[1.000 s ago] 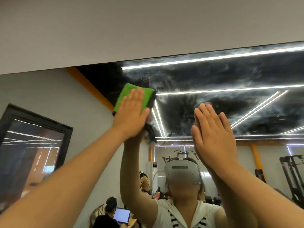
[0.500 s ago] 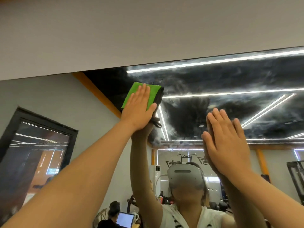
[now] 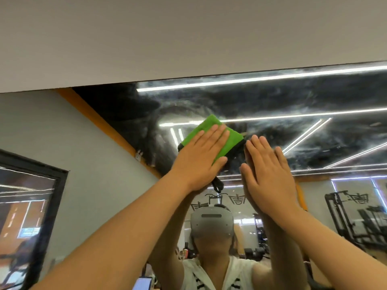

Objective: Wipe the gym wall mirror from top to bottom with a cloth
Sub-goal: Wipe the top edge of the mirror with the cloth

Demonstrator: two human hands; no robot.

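Gym mirror (image 3: 303,95) glass spreads below a plain grey wall (image 3: 188,38), streaked with hazy smears. On my feed, the left hand's (image 3: 199,162) fingers (image 3: 217,136) lie straight and close together, pressing a green cloth (image 3: 206,125) flat against the glass. One green corner pokes out past the fingertips, and a black strap (image 3: 217,185) dangles below the heel of the palm. Just beside the cloth's edge, the right hand (image 3: 270,172) lies flat against bare glass, its fingers (image 3: 259,147) straight, holding nothing. Below both wrists, the reflection shows a grey headset (image 3: 211,223).
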